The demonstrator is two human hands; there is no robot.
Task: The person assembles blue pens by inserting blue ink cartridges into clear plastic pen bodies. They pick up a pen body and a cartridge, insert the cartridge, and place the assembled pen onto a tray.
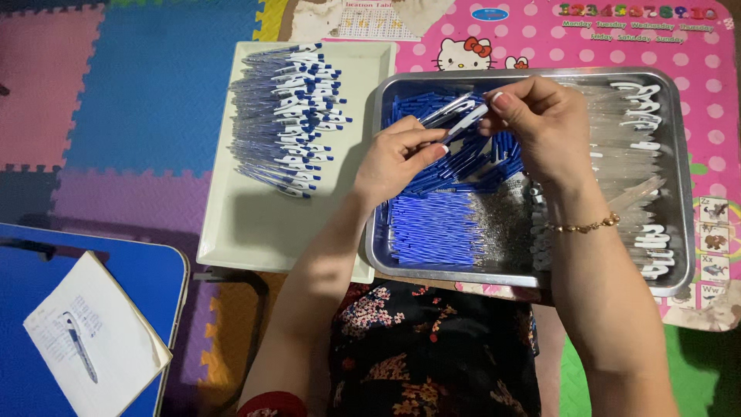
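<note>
Two trays on the go here, so left to right. Far left there's my blue folding table with a notepad and one finished pen lying on it. Next comes the white tray, holding a stack of assembled pens, blue and white, all lined up in its upper half. The lower half of that tray is bare.

Then my left hand, fingers pinched around the lower end of a pen barrel, over the left part of the metal tray. Right beside it my right hand grips the upper end of that same piece with thumb and fingertips, so both hands are closed on it, holding it just above the parts. I can't tell from this angle exactly which bit is going into which.

Under my hands sits a heap of loose blue parts, and below that a neat block of blue refills. Over on the right side of the metal tray there's a row of clear barrels with white clips.

Progress-wise I'd guess somewhere around the middle: a decent pile done, but plenty of refills and empty barrels are left in the metal tray.
</note>
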